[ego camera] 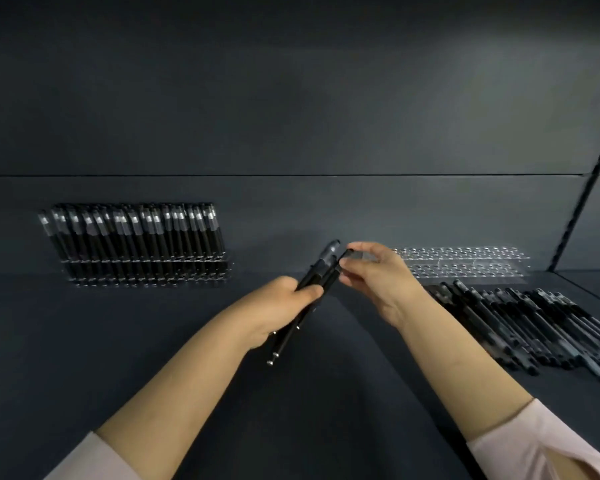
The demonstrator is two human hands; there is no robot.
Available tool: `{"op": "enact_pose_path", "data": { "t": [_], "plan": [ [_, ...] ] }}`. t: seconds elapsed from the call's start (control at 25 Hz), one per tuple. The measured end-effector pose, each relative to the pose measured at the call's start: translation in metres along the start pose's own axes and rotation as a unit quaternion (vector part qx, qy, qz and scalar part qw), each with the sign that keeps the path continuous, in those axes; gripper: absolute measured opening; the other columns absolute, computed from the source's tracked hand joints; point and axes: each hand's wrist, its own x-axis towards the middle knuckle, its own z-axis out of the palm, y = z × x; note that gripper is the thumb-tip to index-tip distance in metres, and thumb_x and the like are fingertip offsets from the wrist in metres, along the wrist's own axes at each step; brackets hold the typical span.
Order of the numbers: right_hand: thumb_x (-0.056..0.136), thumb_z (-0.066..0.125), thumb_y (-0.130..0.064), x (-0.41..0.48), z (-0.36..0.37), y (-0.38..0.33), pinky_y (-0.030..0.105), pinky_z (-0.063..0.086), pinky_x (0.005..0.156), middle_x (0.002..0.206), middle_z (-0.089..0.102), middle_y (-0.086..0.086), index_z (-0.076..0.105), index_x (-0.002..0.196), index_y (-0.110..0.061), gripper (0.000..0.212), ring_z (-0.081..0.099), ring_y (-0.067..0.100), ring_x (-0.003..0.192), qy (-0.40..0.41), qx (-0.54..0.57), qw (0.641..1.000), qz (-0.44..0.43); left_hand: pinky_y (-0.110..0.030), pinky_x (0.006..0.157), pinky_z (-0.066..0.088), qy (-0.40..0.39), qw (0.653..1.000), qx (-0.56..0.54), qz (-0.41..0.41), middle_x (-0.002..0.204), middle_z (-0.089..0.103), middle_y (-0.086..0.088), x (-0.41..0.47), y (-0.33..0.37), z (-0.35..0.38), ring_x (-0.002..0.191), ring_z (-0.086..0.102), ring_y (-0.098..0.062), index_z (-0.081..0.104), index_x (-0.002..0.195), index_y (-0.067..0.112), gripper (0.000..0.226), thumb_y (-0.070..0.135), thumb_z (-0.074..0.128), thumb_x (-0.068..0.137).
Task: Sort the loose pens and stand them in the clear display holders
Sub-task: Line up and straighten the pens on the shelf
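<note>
Dark shelf (84, 341) | left hand (278, 306) clamped on pen bundle (317, 268) | right hand (378, 275) pinching top pen (335, 273) — loose pens (534, 327) at right

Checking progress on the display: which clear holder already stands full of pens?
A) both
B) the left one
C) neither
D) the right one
B: the left holder is packed with upright black pens, while the right holder shows only bare holes.

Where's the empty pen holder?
In the head view, the empty holder sits on the right at the back, behind the loose pens and just past the right hand.
</note>
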Motion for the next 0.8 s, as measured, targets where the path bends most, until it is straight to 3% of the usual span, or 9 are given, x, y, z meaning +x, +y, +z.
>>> {"op": "enact_pose_path", "data": {
  "t": [0.16, 0.24, 0.32, 0.4, 0.6, 0.8],
  "plan": [
    [0.087, 0.062, 0.003, -0.003, 0.072, 0.005, 0.02, 0.054, 0.058, 0.073, 0.062, 0.003, 0.055, 0.101, -0.014, 0.024, 0.061, 0.011, 0.06, 0.015, 0.002, 0.998, -0.066, -0.035, 0.081, 0.052, 0.054, 0.996, -0.065, 0.031, 0.087, 0.072, -0.006, -0.002, -0.033, -0.062, 0.081, 0.068, -0.021, 0.068, 0.09, 0.011, 0.032, 0.039, 0.054, 0.098],
    [0.087, 0.062, 0.001, -0.004, 0.107, 0.007, 0.022, 0.055, 0.063, 0.067, 0.062, -0.003, 0.055, 0.098, -0.02, 0.025, 0.06, 0.006, 0.056, 0.036, -0.002, 0.992, -0.119, -0.028, 0.065, 0.052, 0.099, 0.988, -0.108, 0.054, 0.072, 0.062, 0.0, -0.001, -0.048, -0.096, 0.066, 0.062, -0.013, 0.062, 0.082, 0.013, 0.028, 0.03, 0.051, 0.1],
    [0.088, 0.062, -0.004, -0.004, 0.141, 0.006, 0.028, 0.057, 0.07, 0.067, 0.059, -0.006, 0.055, 0.097, -0.024, 0.024, 0.058, 0.007, 0.06, 0.056, -0.011, 0.983, -0.173, -0.022, 0.052, 0.053, 0.13, 0.972, -0.184, 0.061, 0.063, 0.058, 0.004, -0.003, -0.062, -0.132, 0.057, 0.062, -0.009, 0.06, 0.088, 0.012, 0.022, 0.024, 0.048, 0.102],
    [0.089, 0.061, -0.009, -0.003, 0.175, 0.006, 0.033, 0.055, 0.076, 0.073, 0.058, -0.004, 0.053, 0.097, -0.029, 0.023, 0.057, 0.01, 0.068, 0.081, -0.038, 0.971, -0.223, -0.022, 0.048, 0.053, 0.147, 0.963, -0.216, 0.072, 0.057, 0.061, 0.007, -0.006, -0.078, -0.165, 0.054, 0.064, -0.009, 0.061, 0.097, 0.012, 0.021, 0.026, 0.047, 0.102],
    [0.093, 0.055, -0.009, -0.004, 0.236, 0.01, 0.006, 0.042, 0.061, 0.086, 0.059, -0.003, 0.051, 0.106, -0.029, 0.024, 0.053, -0.002, 0.067, 0.121, -0.119, 0.925, -0.34, -0.021, 0.04, 0.042, 0.149, 0.956, -0.224, 0.119, 0.057, 0.063, 0.009, -0.011, -0.113, -0.213, 0.045, 0.053, -0.006, 0.063, 0.106, 0.014, 0.022, 0.029, 0.047, 0.102],
    [0.094, 0.055, -0.011, 0.0, 0.257, 0.027, 0.01, 0.046, 0.07, 0.093, 0.06, -0.008, 0.051, 0.108, -0.034, 0.027, 0.058, 0.003, 0.083, 0.113, -0.196, 0.895, -0.384, -0.02, 0.044, 0.043, 0.146, 0.954, -0.226, 0.13, 0.072, 0.068, 0.005, -0.011, -0.129, -0.221, 0.05, 0.053, -0.002, 0.06, 0.111, 0.016, 0.019, 0.023, 0.045, 0.103]
  ]
}}
